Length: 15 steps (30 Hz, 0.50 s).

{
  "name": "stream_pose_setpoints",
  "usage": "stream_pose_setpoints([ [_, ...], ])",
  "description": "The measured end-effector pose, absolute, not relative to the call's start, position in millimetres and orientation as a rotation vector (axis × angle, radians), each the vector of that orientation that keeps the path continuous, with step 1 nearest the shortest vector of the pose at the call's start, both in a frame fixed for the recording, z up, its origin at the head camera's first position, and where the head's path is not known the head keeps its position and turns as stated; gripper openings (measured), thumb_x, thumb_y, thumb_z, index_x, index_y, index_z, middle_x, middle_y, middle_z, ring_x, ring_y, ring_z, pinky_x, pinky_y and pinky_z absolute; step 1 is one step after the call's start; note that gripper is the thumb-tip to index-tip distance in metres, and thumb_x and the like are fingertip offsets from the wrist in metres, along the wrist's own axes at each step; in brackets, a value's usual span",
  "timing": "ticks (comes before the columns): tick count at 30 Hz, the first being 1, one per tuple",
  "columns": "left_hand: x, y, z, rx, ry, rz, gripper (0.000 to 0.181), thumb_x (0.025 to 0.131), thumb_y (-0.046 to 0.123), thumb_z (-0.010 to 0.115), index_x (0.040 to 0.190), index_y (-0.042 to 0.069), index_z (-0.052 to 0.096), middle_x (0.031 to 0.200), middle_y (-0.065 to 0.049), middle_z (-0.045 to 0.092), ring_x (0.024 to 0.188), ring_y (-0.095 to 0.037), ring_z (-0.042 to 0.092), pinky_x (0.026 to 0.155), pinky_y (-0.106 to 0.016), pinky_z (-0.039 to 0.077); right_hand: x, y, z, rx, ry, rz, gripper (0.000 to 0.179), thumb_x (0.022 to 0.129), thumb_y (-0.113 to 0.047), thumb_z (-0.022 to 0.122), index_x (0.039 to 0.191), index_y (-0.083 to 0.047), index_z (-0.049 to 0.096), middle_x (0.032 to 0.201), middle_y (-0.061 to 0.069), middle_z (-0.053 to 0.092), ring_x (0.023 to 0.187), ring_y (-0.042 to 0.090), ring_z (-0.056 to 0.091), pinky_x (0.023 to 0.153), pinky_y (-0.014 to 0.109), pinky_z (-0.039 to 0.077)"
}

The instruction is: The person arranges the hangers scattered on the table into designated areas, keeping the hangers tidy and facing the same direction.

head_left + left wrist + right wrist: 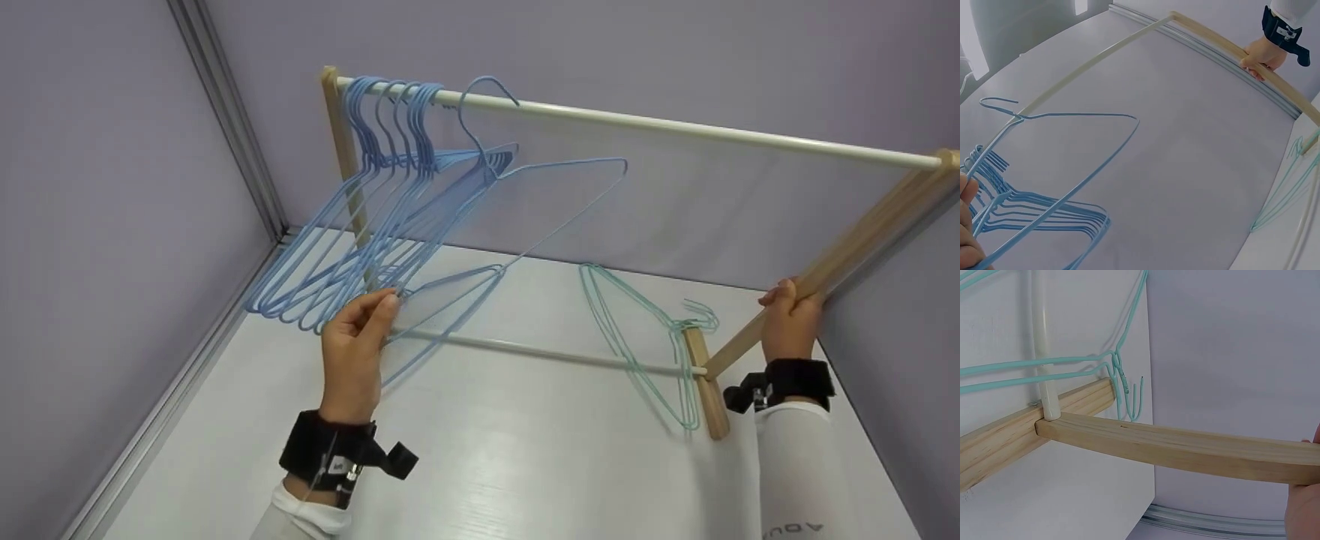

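My left hand (354, 356) pinches a blue wire hanger (562, 162) by its lower corner, between thumb and fingers. This hanger's hook stands by the white rail (660, 124), its tip just in front; whether it bears on the rail I cannot tell. Behind it, a bunch of several blue hangers (1044, 228) hangs at the rail's left end. My right hand (793, 322) grips the wooden side post (870, 225) of the rack, low on the right. In the right wrist view only part of that hand (1304, 512) shows at the edge.
Several mint green wire hangers (637, 367) lie by the rack's wooden foot (709, 397), across the lower white bar (525, 349). A white tabletop (525, 465) lies beneath. Grey-violet walls (112, 187) stand at the back and both sides.
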<state>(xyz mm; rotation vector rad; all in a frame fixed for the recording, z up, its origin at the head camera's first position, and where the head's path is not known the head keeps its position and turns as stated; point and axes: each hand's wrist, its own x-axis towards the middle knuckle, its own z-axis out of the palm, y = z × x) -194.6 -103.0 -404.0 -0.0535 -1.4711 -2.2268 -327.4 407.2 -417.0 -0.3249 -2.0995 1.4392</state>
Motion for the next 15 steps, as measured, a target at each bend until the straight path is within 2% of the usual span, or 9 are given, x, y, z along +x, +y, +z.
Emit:
stream_pose_setpoints([
  [5, -198, -104, -402, 0.005, -1.44, -2.23, 0.016, 0.097, 0.004, 0.067, 0.109, -0.005, 0.073, 0.088, -0.004, 0.063, 0.08, -0.013, 0.054, 0.068, -0.021, 0.046, -318, 396, -406, -0.262, -2.08, 1.449, 0.012, 0.109, -0.019, 0.038, 0.103, -0.013, 0.047, 0.077, -0.009, 0.05, 0.081, 0.006, 0.048, 0.085, 0.022, 0.034],
  [9, -199, -104, -401, 0.027, -1.446, -2.204, 0.019, 0.097, 0.003, 0.067, 0.112, -0.008, 0.071, 0.089, -0.005, 0.065, 0.081, -0.015, 0.056, 0.07, -0.022, 0.048, -312, 391, -401, -0.26, -2.1, 1.447, 0.012, 0.11, -0.019, 0.037, 0.103, -0.015, 0.045, 0.078, -0.008, 0.05, 0.083, 0.007, 0.046, 0.086, 0.023, 0.033],
  [15, -202, -106, -400, 0.037, -1.48, -2.166, 0.016, 0.097, 0.006, 0.068, 0.11, -0.002, 0.074, 0.089, -0.006, 0.067, 0.084, -0.016, 0.061, 0.075, -0.024, 0.052, -312, 391, -402, -0.3, -2.102, 1.476, 0.009, 0.11, -0.023, 0.038, 0.108, -0.016, 0.043, 0.082, -0.006, 0.05, 0.084, 0.007, 0.047, 0.089, 0.024, 0.033],
])
